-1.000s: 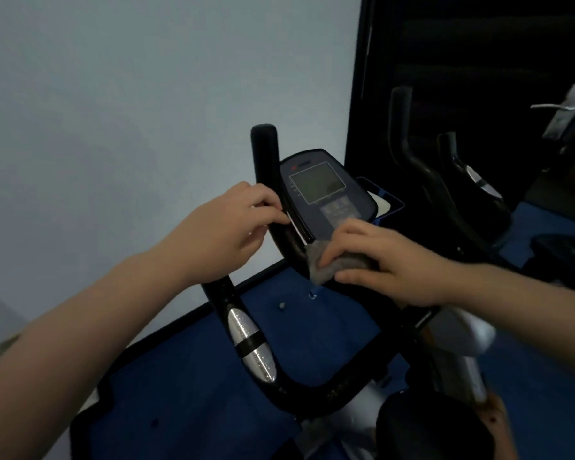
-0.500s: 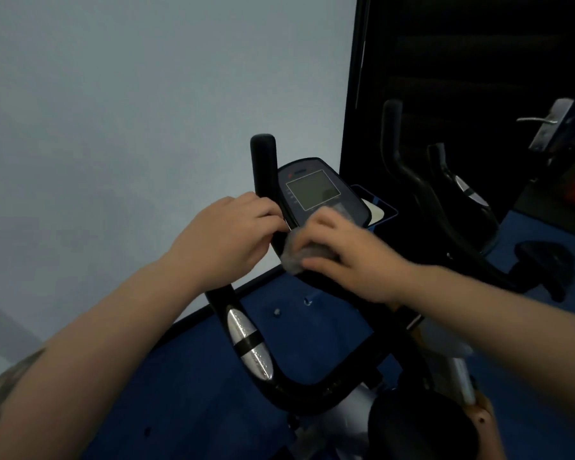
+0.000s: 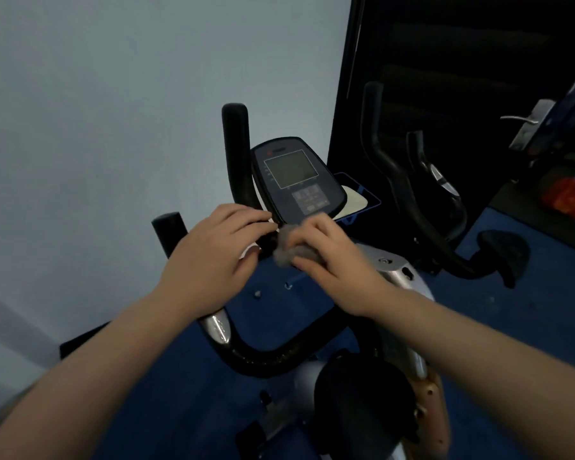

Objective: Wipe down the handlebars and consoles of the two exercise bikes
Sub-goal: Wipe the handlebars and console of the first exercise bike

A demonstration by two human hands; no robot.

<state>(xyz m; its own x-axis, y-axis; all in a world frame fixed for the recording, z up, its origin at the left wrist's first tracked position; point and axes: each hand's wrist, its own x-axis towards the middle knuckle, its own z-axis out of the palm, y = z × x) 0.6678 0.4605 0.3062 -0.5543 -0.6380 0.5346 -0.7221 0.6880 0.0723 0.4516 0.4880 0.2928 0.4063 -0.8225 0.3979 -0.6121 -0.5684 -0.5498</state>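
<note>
1. Blue floor meets a pale wall.
2. Dark oval console, grey screen above a button pad, stands beside the black handlebar.
3. Just below the console, the right hand clutches a crumpled grey cloth.
4. Left of the console's lower edge, the left hand curls its fingers around the handlebar.

**Grey cloth working the near bike's console edge**

The dark console is sitting centre frame, tilted back, grey screen unlit. A crumpled grey cloth is bunching just below its lower edge. Black handlebars are rising at its left and looping underneath. The second bike's handlebars are standing at right, against the dark.
</note>
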